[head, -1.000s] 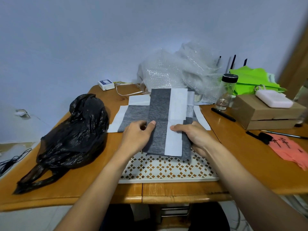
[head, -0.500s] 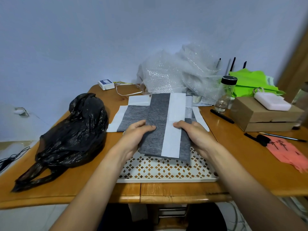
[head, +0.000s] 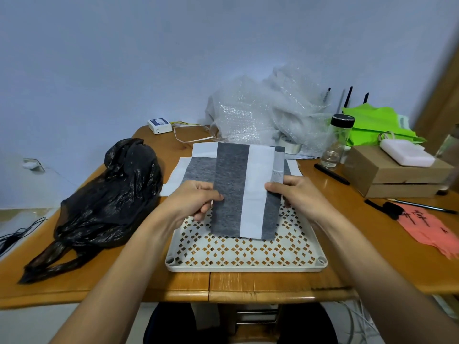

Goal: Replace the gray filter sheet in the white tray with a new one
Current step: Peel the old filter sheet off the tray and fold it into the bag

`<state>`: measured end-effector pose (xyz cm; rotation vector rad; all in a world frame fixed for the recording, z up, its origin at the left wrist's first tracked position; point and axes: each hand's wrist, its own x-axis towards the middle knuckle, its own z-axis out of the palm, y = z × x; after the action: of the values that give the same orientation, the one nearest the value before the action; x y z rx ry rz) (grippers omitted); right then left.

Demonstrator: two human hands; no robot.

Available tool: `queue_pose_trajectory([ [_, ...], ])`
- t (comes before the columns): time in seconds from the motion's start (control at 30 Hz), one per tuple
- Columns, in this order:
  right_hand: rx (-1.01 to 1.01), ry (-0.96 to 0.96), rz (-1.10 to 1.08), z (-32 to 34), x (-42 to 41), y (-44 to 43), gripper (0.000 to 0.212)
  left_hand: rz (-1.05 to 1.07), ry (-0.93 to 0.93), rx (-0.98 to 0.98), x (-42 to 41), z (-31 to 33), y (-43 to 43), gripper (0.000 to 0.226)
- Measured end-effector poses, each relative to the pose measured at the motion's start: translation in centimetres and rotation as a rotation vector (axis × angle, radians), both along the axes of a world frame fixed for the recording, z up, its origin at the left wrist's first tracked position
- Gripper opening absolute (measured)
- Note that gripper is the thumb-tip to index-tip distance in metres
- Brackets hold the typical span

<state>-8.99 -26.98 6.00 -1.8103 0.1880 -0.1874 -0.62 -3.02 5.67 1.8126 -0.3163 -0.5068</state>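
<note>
1. Honey-coloured wood forms the table (head: 248, 284), seen in the single head view; its varnished top shows a seam running front to back near the middle, and its rounded front edge catches the light.
2. Pale blue-grey wall (head: 173, 58) fills the upper half of the picture, and a strip of wooden door frame (head: 444, 100) rises at the far right.
3. A white tray (head: 244, 268) with a diamond-patterned lattice floor sits on the table near its front edge, centred before the person.
4. The left hand (head: 192, 202) pinches the left edge of a folded filter sheet (head: 232, 189), thumb on top and fingers curled beneath; the right hand (head: 301, 194) pinches its right edge the same way.
5. The folded sheet, grey with a white band down it, is lifted clear above the tray's far half, its near end hanging over the lattice.
6. A second grey sheet with white borders (head: 196, 170) lies flat on the table behind the tray.
7. A crumpled black plastic bag (head: 109, 199) rests at the left of the table.
8. Bubble wrap (head: 268, 112) is heaped at the back, a clear bottle with a black cap (head: 336, 142) beside it, and a cardboard box (head: 395, 175) at the right.
</note>
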Motion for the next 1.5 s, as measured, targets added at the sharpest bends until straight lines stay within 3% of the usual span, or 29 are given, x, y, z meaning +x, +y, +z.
queue_pose_trajectory([
  [0.2,0.009,0.000,0.039,0.3,-0.4,-0.1,0.033,-0.049,0.017,-0.114,-0.6,0.1,-0.4,0.023],
  [0.33,0.121,0.018,0.085,0.0,-0.5,-0.1,0.030,-0.062,-0.015,-0.198,-0.9,-0.5,-0.5,0.038],
  [0.43,0.076,-0.055,0.104,-0.7,-0.6,-0.6,0.022,-0.076,-0.086,-0.220,-1.1,-0.9,-0.2,0.060],
  [0.57,0.049,-0.060,0.206,-1.1,-1.0,-1.0,0.022,-0.130,-0.190,-0.168,-1.1,-1.3,0.1,0.044],
  [0.73,0.041,-0.025,0.286,-1.6,-1.1,-1.5,0.027,-0.190,-0.176,-0.126,-1.1,-2.0,0.7,0.049],
  [0.87,0.073,0.003,0.329,-2.0,-1.4,-1.2,0.012,-0.155,-0.145,-0.210,-0.8,-3.0,1.0,0.050],
  [0.97,0.073,-0.006,0.238,-2.4,-1.5,-0.5,0.043,-0.062,-0.126,-0.243,-1.2,-3.5,0.8,0.082],
  [1.07,0.024,-0.057,0.156,-3.2,-1.4,0.0,0.086,0.024,-0.129,-0.271,-1.5,-3.7,0.1,0.075],
  [1.1,0.021,-0.079,0.137,-3.4,-1.3,0.1,0.086,0.062,-0.112,-0.311,-1.4,-3.7,-0.1,0.068],
  [1.27,0.029,-0.105,0.067,-3.6,-1.2,1.1,0.030,0.239,-0.083,-0.446,-1.1,-4.0,-1.0,0.035],
  [1.37,0.020,-0.069,0.081,-3.7,-1.2,1.7,0.018,0.314,-0.065,-0.484,-1.1,-4.2,-1.3,0.023],
  [1.5,-0.022,0.020,0.117,-3.7,-1.2,2.2,0.011,0.390,-0.067,-0.528,-0.9,-4.2,-1.8,0.025],
])
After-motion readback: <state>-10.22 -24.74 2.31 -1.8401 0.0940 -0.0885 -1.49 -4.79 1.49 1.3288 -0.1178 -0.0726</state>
